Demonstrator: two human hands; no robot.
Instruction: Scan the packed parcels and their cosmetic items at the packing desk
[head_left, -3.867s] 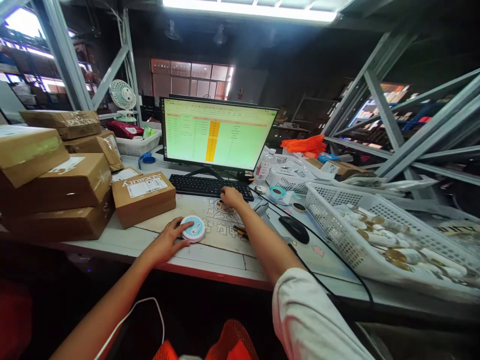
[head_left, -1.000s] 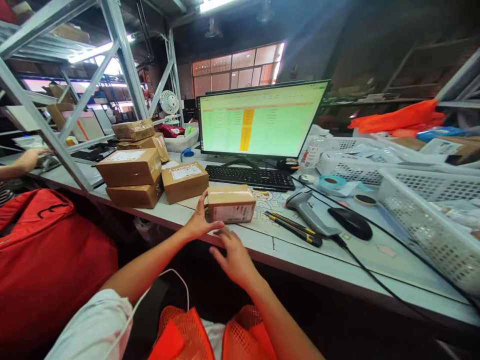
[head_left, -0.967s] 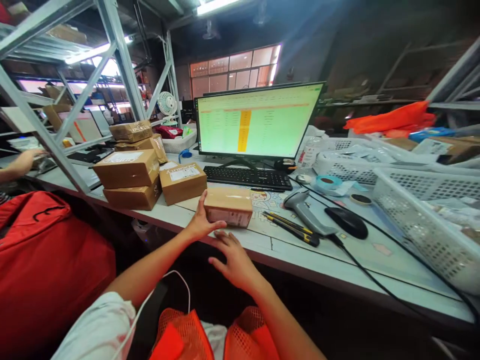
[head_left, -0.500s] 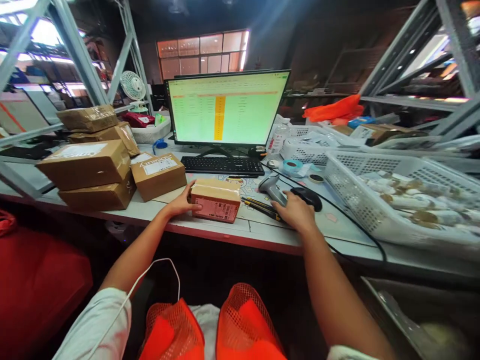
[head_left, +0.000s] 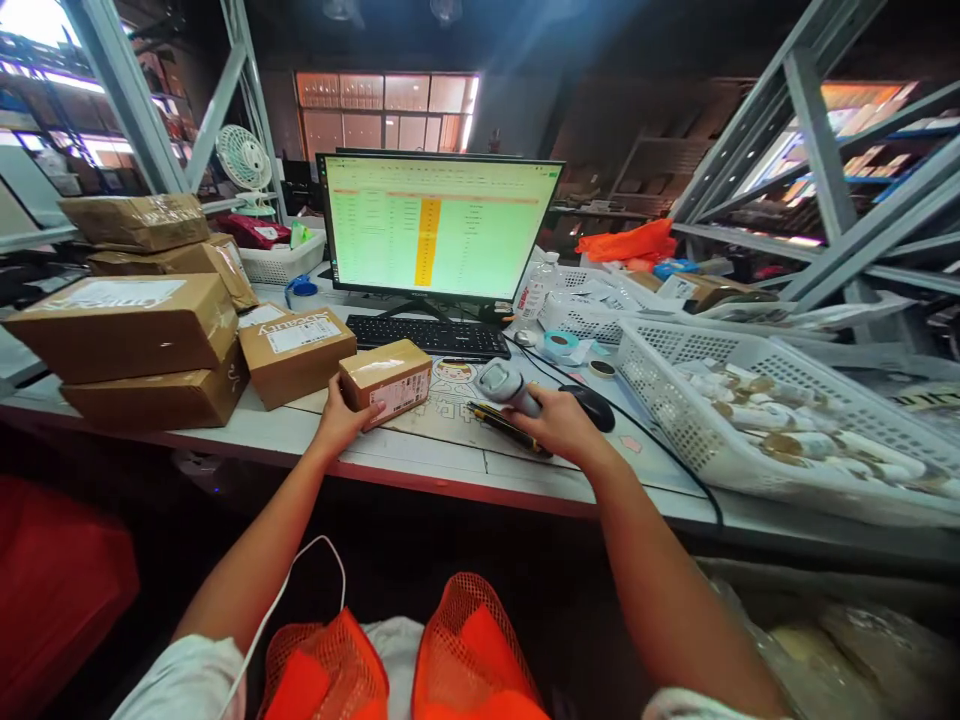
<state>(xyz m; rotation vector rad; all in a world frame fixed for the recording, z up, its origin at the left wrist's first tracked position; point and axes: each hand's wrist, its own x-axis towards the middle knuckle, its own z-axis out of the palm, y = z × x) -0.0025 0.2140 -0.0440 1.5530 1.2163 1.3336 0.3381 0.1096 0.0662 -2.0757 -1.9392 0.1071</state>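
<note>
My left hand (head_left: 346, 415) grips the left end of a small cardboard box (head_left: 386, 378), thumb on its front by a white printed label. The box is turned at an angle near the table's front. My right hand (head_left: 559, 425) is closed round the handle of a grey barcode scanner (head_left: 506, 385), whose head points left toward the box. Beneath the scanner lie yellow-and-black pen-like tools (head_left: 506, 425), partly covered by my right hand. A black mouse (head_left: 591, 405) sits just beyond that hand.
Stacked cardboard boxes (head_left: 127, 325) stand on the left, with another labelled box (head_left: 298, 350) beside them. A monitor (head_left: 480, 230) and black keyboard (head_left: 427, 336) are behind. On the right, a white plastic basket (head_left: 675, 430) holds wrapped items; a black cable (head_left: 660, 440) runs before it.
My right hand has lifted the scanner from the table and its head has turned leftward. My left hand has turned the small box, its labelled face now angled toward the scanner.
</note>
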